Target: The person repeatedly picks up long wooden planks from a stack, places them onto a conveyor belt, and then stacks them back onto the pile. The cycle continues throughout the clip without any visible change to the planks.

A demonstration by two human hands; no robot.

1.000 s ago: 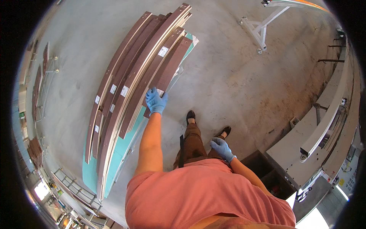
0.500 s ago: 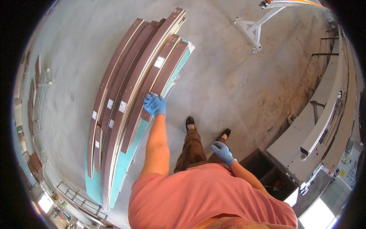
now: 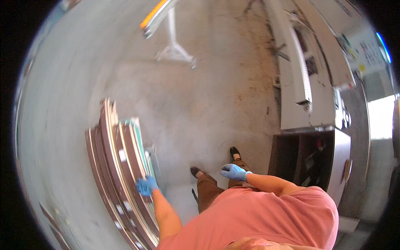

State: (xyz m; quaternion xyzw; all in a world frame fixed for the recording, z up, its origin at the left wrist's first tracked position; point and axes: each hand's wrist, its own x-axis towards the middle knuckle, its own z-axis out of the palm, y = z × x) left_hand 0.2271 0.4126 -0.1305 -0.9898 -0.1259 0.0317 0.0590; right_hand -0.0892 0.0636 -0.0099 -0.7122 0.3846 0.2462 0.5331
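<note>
On the left stands a stack of long brown boards (image 3: 109, 162) with pale edges and several white labels. My left hand (image 3: 146, 186), in a blue glove, rests at the right-hand side of the stack. Its fingers are curled on a brown board there, though motion blurs the grip. In front of my right thigh hangs my right hand (image 3: 235, 171), also gloved in blue. Its fingers point left, loosely extended, and nothing shows in them. A strip of turquoise sheet (image 3: 141, 143) shows along the boards' right side.
To the right is a dark open-topped box (image 3: 308, 156) with compartments. Behind it runs a long pale machine table (image 3: 298, 114) with a metal rail (image 3: 301, 71). A white metal stand (image 3: 175, 50) is on the concrete floor (image 3: 200, 100) farther ahead.
My view has swung right, so the boards sit lower left and the box and machine table show more. My left hand stays at the boards; my right hand remains by my thigh.
</note>
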